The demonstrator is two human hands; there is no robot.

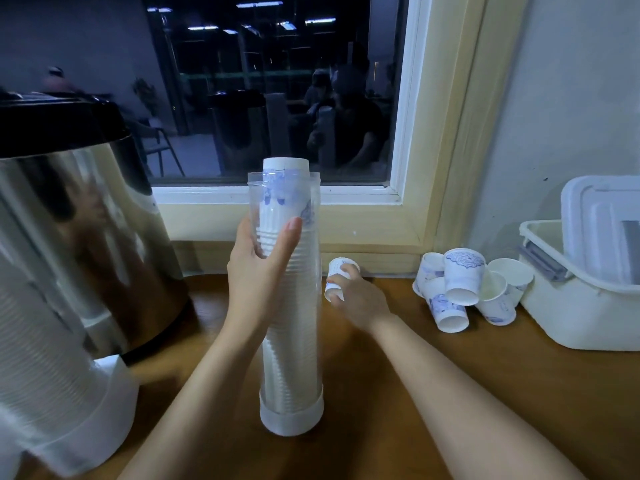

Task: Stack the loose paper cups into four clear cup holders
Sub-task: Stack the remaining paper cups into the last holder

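Left hand (263, 271) is steadying the upright holder (294, 341) on the tabletop (398, 393), fingers wrapping its upper half. Right hand (360, 299) is reaching just beside it, fingers closing round a loose cup (337, 278) near the wall. The stack is poking above the rim, so this holder is probably almost full. Next, that cup is needing lifting, lining up and seating on top. More cups (464, 285) are waiting farther right.
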